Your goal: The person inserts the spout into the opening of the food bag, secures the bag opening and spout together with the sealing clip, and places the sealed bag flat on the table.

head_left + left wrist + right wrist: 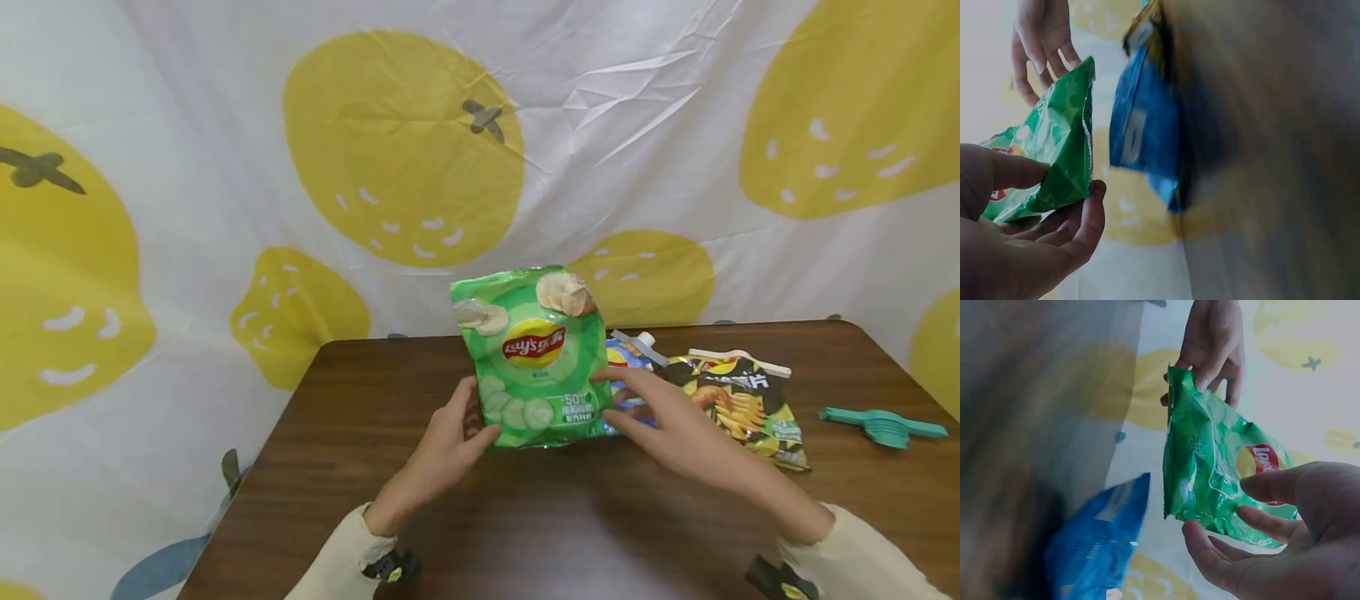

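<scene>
A green Lay's chip bag (536, 367) is held up above the table, its printed front towards the head camera. My left hand (450, 442) grips its lower left side; in the left wrist view the thumb (1019, 170) lies on one face and the fingers (1088, 228) are behind. Close to the bag's right edge, my right hand (675, 425) has its fingers spread and does not grip it; whether a fingertip touches cannot be told. Behind stand a blue bag (628, 357), partly hidden by the green one and my right hand, and a black-and-yellow chip bag (742, 404).
A white clip strip (738, 362) runs along the black-and-yellow bag's top, and a grey clip strip (640, 347) sits on the blue bag. A teal tool with a round cup (887, 427) lies at the right of the brown table (360, 400). A lemon-print cloth (210, 192) hangs behind.
</scene>
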A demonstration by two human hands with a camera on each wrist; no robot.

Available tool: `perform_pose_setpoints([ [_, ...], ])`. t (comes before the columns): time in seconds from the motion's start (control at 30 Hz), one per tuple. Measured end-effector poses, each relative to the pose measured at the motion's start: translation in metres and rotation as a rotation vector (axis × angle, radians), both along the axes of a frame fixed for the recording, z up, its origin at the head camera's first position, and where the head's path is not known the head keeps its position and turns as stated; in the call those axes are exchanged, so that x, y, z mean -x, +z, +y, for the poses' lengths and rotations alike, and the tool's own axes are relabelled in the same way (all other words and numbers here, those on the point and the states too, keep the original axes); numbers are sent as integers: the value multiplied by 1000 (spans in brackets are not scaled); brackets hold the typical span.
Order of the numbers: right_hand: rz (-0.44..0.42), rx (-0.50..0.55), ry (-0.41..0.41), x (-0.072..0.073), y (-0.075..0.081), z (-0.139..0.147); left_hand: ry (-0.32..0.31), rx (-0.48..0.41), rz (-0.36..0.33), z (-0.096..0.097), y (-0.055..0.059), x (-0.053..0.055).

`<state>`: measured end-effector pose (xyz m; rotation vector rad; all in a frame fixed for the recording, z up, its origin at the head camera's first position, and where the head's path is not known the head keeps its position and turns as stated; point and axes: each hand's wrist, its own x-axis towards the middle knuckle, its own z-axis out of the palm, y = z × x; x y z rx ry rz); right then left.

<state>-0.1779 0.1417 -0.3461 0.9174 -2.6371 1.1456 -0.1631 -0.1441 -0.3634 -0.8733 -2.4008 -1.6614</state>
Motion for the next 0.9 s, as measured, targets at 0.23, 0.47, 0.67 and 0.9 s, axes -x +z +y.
perform_pose_setpoints([
  [0.23, -67, 3, 49, -38, -29, 25, -160, 62, -69, 13, -32, -17],
  [0.47, -85, -25, 44, -52, -48, 36, -195, 151, -100, 17, -63, -11],
  [0.67, -144, -30, 44, -49, -60, 40, -168, 265, -95, 20, -69, -7],
  [0.9, -163, -71, 25, -45, -55, 50, -141, 317, -127, 20, -69, -6],
])
